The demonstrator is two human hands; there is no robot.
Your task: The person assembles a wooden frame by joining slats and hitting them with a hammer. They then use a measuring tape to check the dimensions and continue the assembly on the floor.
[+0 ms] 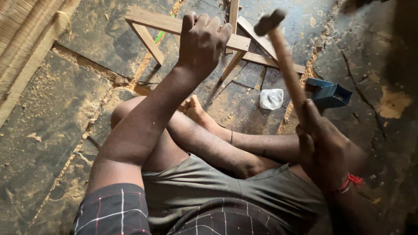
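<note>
view looking down from a person's head at their own lap and two bare hands, as they sit cross-legged on a cracked, dusty stone floor (52,130) scattered with sawdust. the left hand (203,37) is stretched forward with its fingers curled tight over the top bar of a small wooden frame (174,27) made of pale wood strips joined at angles. the frame stands on the floor just beyond the person's bare foot (198,111). the right hand (324,146) is closed in a fist around the lower end of a hammer (283,56) with a long wooden handle. the hammer is raised and tilted, its dark head up near the far end of the frame, above it and not touching it; the head is slightly blurred. a red string bracelet (348,182) circles the right wrist. on the floor between the hammer handle and the frame lies a small crumpled clear plastic bag (271,98). just to the right of the handle sits a small open blue box (330,93). a woven mat (26,39) fills the top left corner. the person wears grey shorts and a dark checked shirt.
</note>
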